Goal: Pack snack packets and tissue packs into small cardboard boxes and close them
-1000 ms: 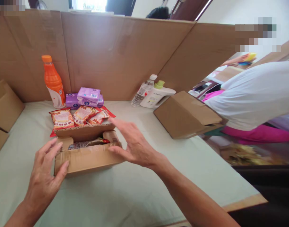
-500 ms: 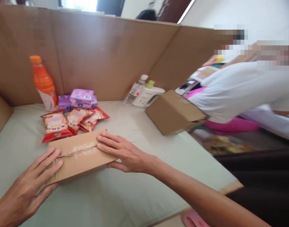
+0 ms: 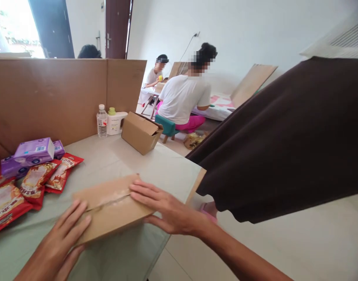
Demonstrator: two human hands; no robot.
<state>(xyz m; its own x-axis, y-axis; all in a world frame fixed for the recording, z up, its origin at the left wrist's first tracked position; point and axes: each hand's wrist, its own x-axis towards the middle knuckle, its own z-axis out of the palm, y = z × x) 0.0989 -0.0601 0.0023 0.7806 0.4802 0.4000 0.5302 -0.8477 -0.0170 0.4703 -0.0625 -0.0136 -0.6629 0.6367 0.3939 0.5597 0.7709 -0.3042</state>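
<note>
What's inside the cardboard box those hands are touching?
On the cardboard box, you can see closed flaps, with the left hand and right hand touching it. Anything inside is covered up.

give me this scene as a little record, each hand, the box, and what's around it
left hand: on the left end of the closed brown cardboard box
right hand: on the box's right end
box top: flaps down, seam running between the hands
left: glossy red printed packets, purple plastic-wrapped packs behind them
back: clear plastic bottle, white plastic jug with green cap, another brown cardboard box
</note>
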